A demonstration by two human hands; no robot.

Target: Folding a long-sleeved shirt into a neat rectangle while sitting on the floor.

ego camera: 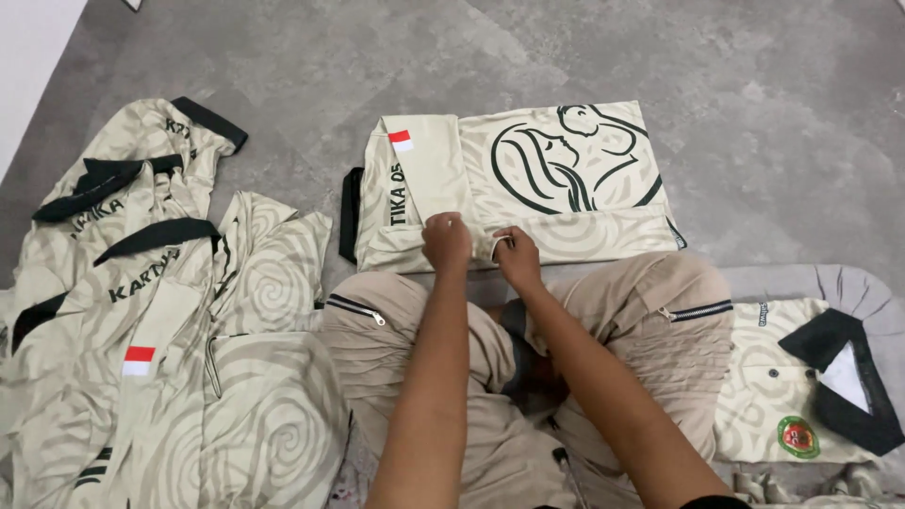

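The folded cream jersey [528,184] lies flat on the grey floor [754,94] just beyond the person's knees, its long axis running left to right, the dark line drawing on its right half and a small red-and-white flag patch [401,140] at its far left corner. Both arms reach straight forward over tan trousers [650,320]. The left hand [446,241] is closed knuckles-up on the near hem; the right hand [517,256] pinches the same edge just beside it, though how much cloth it holds is hard to tell. A heap of matching jerseys [160,330] lies to the left, and a folded dark-collared shirt [801,386] to the right
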